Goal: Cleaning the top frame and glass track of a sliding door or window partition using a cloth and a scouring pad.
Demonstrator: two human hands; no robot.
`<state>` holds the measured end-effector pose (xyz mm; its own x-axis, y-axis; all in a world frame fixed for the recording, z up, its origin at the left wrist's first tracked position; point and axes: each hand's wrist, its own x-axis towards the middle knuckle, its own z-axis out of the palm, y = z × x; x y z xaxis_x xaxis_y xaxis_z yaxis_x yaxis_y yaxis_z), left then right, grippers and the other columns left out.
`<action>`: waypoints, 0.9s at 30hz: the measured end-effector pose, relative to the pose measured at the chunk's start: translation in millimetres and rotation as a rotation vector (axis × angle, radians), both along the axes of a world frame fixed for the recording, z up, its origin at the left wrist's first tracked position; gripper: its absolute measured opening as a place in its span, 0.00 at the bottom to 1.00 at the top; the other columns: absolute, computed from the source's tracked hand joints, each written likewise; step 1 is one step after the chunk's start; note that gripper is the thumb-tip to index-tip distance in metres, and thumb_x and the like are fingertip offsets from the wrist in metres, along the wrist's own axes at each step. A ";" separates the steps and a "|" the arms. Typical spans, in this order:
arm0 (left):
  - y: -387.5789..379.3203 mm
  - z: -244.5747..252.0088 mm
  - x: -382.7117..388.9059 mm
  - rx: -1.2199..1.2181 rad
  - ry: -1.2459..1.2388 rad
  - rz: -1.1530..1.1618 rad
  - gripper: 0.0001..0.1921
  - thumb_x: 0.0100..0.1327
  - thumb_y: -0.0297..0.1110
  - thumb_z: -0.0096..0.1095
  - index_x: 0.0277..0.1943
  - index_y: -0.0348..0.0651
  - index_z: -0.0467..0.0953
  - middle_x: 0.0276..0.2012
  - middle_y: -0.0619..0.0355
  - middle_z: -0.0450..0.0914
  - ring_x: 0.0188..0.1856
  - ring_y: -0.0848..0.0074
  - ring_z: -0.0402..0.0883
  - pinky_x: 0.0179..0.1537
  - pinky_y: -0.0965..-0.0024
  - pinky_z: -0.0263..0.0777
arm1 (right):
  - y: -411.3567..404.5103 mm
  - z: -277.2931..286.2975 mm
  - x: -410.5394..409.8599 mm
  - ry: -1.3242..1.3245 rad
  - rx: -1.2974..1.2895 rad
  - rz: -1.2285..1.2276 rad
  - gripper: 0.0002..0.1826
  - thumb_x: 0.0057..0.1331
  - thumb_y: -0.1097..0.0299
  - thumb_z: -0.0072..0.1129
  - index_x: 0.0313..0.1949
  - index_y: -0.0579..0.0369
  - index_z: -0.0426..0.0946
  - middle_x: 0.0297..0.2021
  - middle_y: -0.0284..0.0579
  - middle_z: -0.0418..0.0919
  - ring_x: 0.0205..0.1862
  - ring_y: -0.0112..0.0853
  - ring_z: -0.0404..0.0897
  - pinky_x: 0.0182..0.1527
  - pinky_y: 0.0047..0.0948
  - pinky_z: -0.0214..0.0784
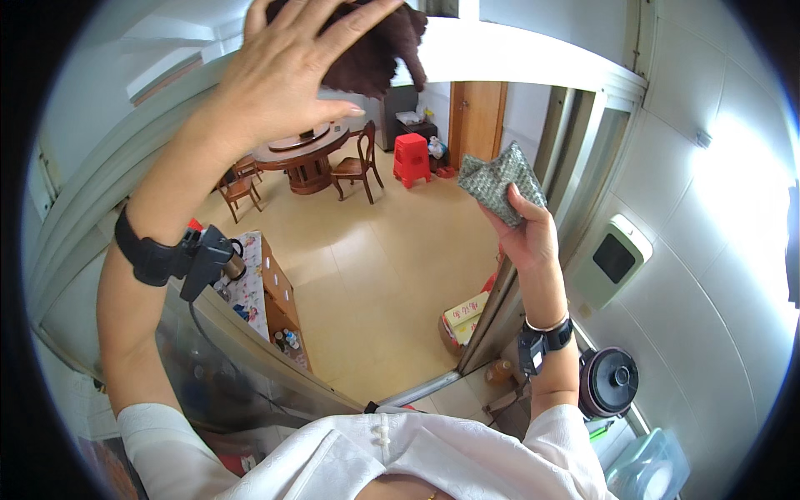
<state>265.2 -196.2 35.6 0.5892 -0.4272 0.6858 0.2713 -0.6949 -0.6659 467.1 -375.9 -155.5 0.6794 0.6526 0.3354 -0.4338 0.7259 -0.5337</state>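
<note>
My left hand (294, 75) is raised high with its fingers spread over a dark brown cloth (369, 62). The cloth hangs beneath the fingers, in front of the white upper door frame (500, 53); whether it touches the frame is hard to tell. A folded grey-green cloth with a mesh-like texture (500, 181) is pinched between the thumb and fingers of my right hand (528, 234). This hand is lifted near the metal side frame of the doorway (565, 162). Both wrists carry black strapped devices.
Sliding-door glass (212, 356) stands at lower left, with a cabinet (278, 294) beyond. Past the doorway are a round wooden table (306, 150), wooden chairs (356, 165) and red stools (411, 159). A wall-mounted box (615, 259), cooker (609, 381) and plastic container (650, 462) are at right.
</note>
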 end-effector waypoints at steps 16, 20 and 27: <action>-34.2 -102.2 -63.4 -0.840 0.038 -0.370 0.23 0.50 0.35 0.71 0.49 0.39 0.75 0.37 0.56 0.81 0.37 0.64 0.77 0.47 0.68 0.66 | 27.1 86.7 -117.8 -0.992 -0.226 -0.265 0.23 0.53 0.82 0.65 0.49 0.62 0.69 0.41 0.40 0.75 0.42 0.22 0.74 0.45 0.20 0.68; -10.5 -98.1 -92.6 -0.783 0.012 -0.377 0.15 0.48 0.32 0.71 0.40 0.41 0.78 0.38 0.56 0.81 0.39 0.67 0.77 0.46 0.64 0.67 | 30.9 126.3 -117.7 -1.402 -0.071 -0.372 0.31 0.52 0.69 0.70 0.54 0.63 0.67 0.49 0.49 0.72 0.50 0.32 0.73 0.51 0.31 0.65; 12.1 -60.2 -152.4 -0.400 -0.189 -0.291 0.15 0.42 0.27 0.71 0.36 0.43 0.78 0.49 0.56 0.76 0.49 0.63 0.75 0.49 0.63 0.66 | 58.5 189.9 -85.3 -1.694 -0.072 -1.360 0.27 0.60 0.56 0.59 0.58 0.51 0.69 0.55 0.49 0.70 0.59 0.40 0.66 0.60 0.43 0.56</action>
